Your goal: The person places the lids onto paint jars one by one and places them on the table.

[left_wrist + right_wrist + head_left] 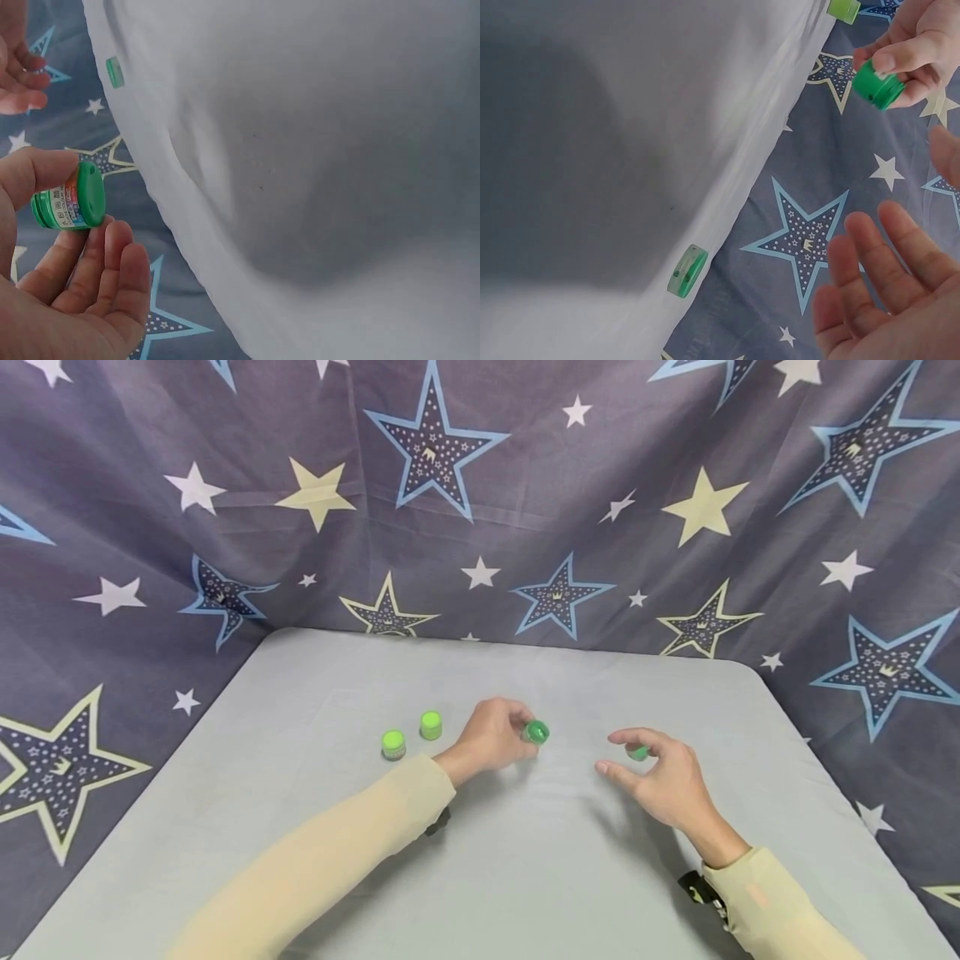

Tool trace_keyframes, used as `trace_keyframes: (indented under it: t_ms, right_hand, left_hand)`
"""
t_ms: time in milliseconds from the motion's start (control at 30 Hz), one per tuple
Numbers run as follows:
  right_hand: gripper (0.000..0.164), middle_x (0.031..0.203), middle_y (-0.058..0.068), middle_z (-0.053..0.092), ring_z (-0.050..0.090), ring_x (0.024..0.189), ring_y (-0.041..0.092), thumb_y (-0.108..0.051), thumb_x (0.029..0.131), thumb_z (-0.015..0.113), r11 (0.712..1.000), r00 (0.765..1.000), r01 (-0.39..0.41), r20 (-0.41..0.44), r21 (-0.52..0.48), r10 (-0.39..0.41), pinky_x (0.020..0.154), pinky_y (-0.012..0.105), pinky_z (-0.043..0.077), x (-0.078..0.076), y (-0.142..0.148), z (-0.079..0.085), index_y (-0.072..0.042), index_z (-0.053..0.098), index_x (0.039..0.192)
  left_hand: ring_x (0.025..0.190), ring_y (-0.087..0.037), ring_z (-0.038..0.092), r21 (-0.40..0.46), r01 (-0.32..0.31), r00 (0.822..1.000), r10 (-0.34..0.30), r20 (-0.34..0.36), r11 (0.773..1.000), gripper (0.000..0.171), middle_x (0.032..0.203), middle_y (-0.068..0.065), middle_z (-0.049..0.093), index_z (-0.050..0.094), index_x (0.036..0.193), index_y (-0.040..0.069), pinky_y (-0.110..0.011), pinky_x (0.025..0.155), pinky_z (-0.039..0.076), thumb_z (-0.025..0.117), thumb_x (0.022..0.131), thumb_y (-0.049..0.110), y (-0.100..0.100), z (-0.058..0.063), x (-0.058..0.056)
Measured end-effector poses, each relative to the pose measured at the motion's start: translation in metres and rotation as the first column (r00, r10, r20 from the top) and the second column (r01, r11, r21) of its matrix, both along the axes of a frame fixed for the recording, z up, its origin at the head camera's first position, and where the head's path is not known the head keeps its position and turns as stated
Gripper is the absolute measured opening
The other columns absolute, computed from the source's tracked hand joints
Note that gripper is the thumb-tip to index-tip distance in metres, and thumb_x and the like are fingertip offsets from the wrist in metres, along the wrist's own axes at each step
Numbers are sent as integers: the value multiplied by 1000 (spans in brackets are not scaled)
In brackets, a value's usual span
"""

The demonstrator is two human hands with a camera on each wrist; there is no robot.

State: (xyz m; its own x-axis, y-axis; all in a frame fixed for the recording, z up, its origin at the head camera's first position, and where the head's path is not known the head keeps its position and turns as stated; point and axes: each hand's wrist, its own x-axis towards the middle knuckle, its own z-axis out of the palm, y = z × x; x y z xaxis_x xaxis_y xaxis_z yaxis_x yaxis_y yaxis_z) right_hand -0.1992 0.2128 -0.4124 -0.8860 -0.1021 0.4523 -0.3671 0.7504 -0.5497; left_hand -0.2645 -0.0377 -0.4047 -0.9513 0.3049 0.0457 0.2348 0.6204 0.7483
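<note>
The left hand (493, 733) pinched a green jar (537, 732) between thumb and fingers, holding it up over the middle of the worktop (510, 877). The right hand (670, 777) was spread, thumb apart from its fingers, with nothing in its grasp. Near it, partly hidden behind its fingers in the head view, a green lid (637, 752) lay on the worktop. Two lime jars, one (393, 745) near the other (431, 725), stood left of the left hand.

A dark cloth (525, 535) patterned with blue, yellow and white stars hangs behind the pale table (555, 877).
</note>
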Motion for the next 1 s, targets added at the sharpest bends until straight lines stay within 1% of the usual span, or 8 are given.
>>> trace_keyframes:
  t_ms: [267, 500, 567, 700, 833, 1000]
  right_hand:
    - [39, 90, -4, 68, 61, 83, 20, -36, 73, 83, 1000, 1000, 9, -1, 1, -9, 74, 33, 43, -1, 2, -1, -17, 71, 104]
    - [39, 88, -4, 68, 59, 83, 14, -36, 73, 82, 1000, 1000, 17, -8, 16, -17, 74, 31, 42, -6, 5, -3, -16, 72, 105]
    - [39, 87, -3, 68, 59, 83, 16, -36, 74, 82, 1000, 1000, 16, -2, 16, -16, 74, 33, 42, -8, 7, -4, -15, 72, 105]
    - [40, 84, -1, 68, 62, 88, 22, -35, 75, 81, 1000, 1000, 11, 29, 1, -11, 78, 40, 44, -11, 11, -5, -14, 71, 108]
    - [42, 83, 2, 70, 63, 89, 27, -35, 76, 80, 1000, 998, 13, 57, -2, -13, 81, 45, 44, -16, 16, -6, -11, 70, 109]
    - [40, 97, 5, 71, 63, 87, 27, -36, 76, 80, 999, 995, 45, 84, 23, -47, 73, 38, 44, -20, 24, -8, -13, 71, 108]
  left_hand:
    - [77, -11, 59, -5, 31, 999, -31, 18, 1000, 27, 82, 7, 65, 70, 90, 19, -27, 70, 49, 80, 66, 12, -9, 2, 12]
    - [71, -12, 56, 10, 43, 999, -43, 12, 999, 25, 76, 5, 63, 69, 87, 20, -27, 61, 49, 79, 67, 11, -13, 2, 20]
    - [70, -13, 56, 15, 45, 999, -45, 14, 999, 25, 75, 4, 63, 69, 87, 21, -28, 59, 49, 80, 66, 11, -14, 3, 23]
    - [71, -12, 57, 15, 54, 998, -54, 9, 998, 26, 76, 4, 64, 70, 87, 21, -28, 60, 49, 80, 65, 11, -15, 4, 27]
    - [73, -11, 57, 15, 64, 998, -64, 0, 998, 27, 77, 5, 64, 71, 89, 20, -27, 62, 49, 80, 66, 11, -14, 4, 31]
    - [74, -11, 56, 25, 76, 997, -76, 19, 997, 27, 79, 4, 65, 71, 90, 20, -26, 63, 49, 81, 66, 12, -14, 4, 36]
